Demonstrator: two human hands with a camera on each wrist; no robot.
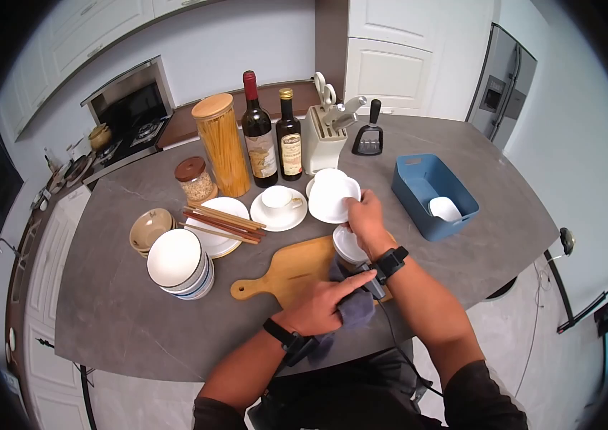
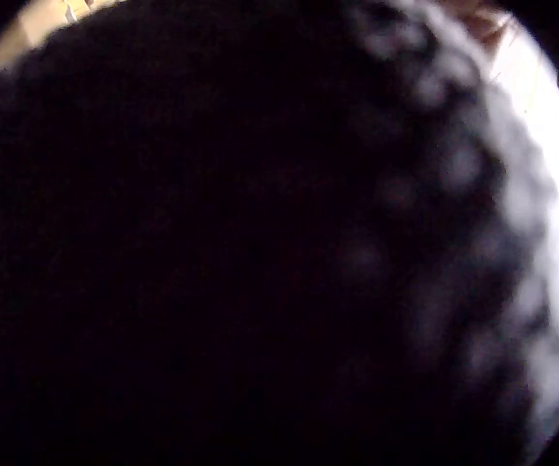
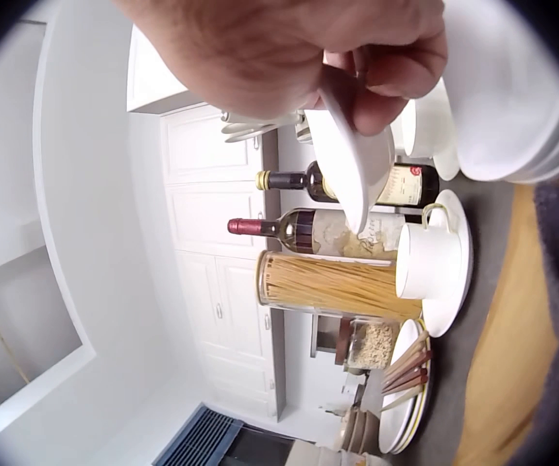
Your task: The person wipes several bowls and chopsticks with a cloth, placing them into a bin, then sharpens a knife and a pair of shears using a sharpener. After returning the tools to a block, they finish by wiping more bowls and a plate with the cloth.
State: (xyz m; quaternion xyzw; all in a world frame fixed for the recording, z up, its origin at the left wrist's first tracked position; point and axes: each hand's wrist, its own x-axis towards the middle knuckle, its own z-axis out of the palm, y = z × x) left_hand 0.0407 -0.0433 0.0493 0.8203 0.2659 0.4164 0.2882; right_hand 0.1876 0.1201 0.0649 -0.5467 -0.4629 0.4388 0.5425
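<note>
My right hand (image 1: 367, 218) pinches a small white dish (image 1: 334, 204) by its edge, thumb and fingers on the rim; the right wrist view shows the dish (image 3: 355, 165) tilted nearly edge-on. Beneath that hand, several white dishes (image 1: 349, 247) are stacked at the wooden cutting board (image 1: 293, 261). My left hand (image 1: 318, 304) is over the board, holding a bunched dark grey-purple cloth (image 1: 357, 309). Its index finger reaches to the small wired camera (image 1: 373, 282) at my right wrist. The left wrist view is nearly all dark, blocked by something fuzzy and close.
A blue basket (image 1: 425, 197) holding a white dish (image 1: 445, 208) stands right. Left are stacked bowls (image 1: 176, 258) and chopsticks (image 1: 225, 222) across plates. A cup (image 1: 276, 200) on a saucer, wine bottle (image 1: 259, 136), pasta jar (image 1: 221, 147) and knife block (image 1: 324, 147) stand behind.
</note>
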